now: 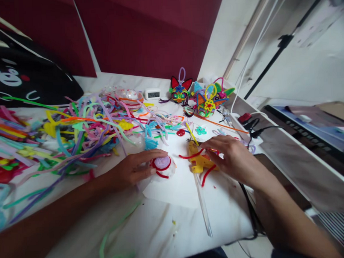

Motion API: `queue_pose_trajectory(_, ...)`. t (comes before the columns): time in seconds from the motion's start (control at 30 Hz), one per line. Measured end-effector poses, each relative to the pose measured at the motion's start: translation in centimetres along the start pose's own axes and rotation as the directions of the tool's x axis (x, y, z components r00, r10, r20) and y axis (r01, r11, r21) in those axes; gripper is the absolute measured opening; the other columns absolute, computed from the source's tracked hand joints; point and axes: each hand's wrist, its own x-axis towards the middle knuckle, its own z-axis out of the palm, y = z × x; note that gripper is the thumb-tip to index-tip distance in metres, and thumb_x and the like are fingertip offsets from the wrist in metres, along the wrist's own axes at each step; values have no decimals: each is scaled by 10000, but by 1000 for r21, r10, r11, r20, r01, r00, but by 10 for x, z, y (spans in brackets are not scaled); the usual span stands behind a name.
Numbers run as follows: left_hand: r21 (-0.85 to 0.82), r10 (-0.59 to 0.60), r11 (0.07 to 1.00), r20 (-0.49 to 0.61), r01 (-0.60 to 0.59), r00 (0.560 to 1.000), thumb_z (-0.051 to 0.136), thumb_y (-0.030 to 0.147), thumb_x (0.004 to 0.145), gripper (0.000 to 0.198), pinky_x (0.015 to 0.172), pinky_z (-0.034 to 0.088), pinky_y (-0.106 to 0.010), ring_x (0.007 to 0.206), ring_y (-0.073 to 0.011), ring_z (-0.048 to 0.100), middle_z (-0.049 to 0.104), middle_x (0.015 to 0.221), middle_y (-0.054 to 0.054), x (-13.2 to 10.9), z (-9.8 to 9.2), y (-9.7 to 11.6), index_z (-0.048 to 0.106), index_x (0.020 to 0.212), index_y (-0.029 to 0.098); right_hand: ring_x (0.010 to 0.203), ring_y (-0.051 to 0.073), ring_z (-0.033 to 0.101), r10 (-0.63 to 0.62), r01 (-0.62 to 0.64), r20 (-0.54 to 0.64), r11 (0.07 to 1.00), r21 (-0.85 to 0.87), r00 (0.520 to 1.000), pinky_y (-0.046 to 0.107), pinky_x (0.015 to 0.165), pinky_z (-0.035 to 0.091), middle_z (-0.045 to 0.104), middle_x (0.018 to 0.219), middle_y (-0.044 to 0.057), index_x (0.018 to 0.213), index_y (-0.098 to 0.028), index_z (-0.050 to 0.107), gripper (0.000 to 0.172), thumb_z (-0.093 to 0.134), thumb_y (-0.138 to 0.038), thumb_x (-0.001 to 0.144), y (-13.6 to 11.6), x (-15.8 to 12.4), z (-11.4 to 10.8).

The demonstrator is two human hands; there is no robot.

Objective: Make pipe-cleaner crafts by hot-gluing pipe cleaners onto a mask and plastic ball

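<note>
My left hand (pixel 135 168) has its fingers and thumb around the near-left side of a small clear ball (pixel 171 170). On the ball sits a lilac pipe cleaner spiral (pixel 162 162), ringed by a red pipe cleaner strip. To the right, my right hand (pixel 229 157) is bent over a yellow hot glue gun (pixel 198 164). Its fingers close on a red pipe cleaner (pixel 190 156), whose ends stick out across the glue gun; the grip itself is partly hidden. A clear glue stick (pixel 203 207) extends from the gun toward me. White paper (pixel 171 195) lies under the ball.
A heap of coloured pipe cleaners (pixel 84 128) covers the left side. Behind stand decorated balls with ears (pixel 179 93), more such balls (pixel 206 103) and a small digital clock (pixel 153 94). A black bag (pixel 26 70) is back left; cables (pixel 249 205) run along the right.
</note>
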Motion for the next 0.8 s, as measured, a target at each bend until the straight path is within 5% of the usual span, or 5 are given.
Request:
queue_pose_trajectory(0.17,-3,-18,1000,5,18,1000,571,327,902,457,1071,427,-361,1291,-274,496,546,1385,-89,-1,0,2,511,1344,228,1047,255,602,10,8,163,994,-105,987,408,908,471,697,1076,112,1075,-150,678,346,512,-9,807,13,-5,3)
queue_pose_trajectory(0.3,-11,-40,999,6,40,999,568,351,902,459,1041,460,-345,1296,-275,491,540,1391,-89,0,0,4,513,1342,230,1032,243,603,24,-3,184,994,-112,983,381,912,468,689,1086,101,1035,-157,686,306,511,-36,815,11,-8,8)
queue_pose_trajectory(0.47,-52,-63,997,1,63,998,582,373,893,467,977,513,-320,1307,-283,481,528,1405,-87,-1,2,3,522,1337,242,1040,277,594,98,-38,181,951,-308,979,389,874,454,610,1258,138,1224,-134,609,409,511,-69,833,14,-2,18)
queue_pose_trajectory(0.63,-49,-70,996,-12,69,997,579,369,894,456,996,497,-333,1293,-282,496,544,1390,-85,0,3,6,534,1329,242,883,253,610,167,-16,295,892,-453,941,347,761,426,687,902,89,935,-163,700,190,521,-138,879,25,9,23)
queue_pose_trajectory(0.8,-30,-47,998,-10,47,999,572,370,891,449,1022,473,-346,1280,-282,506,562,1371,-89,1,2,9,550,1315,222,861,231,619,240,-113,181,845,-523,954,329,739,417,687,898,108,925,-151,698,245,457,-112,908,57,7,3)
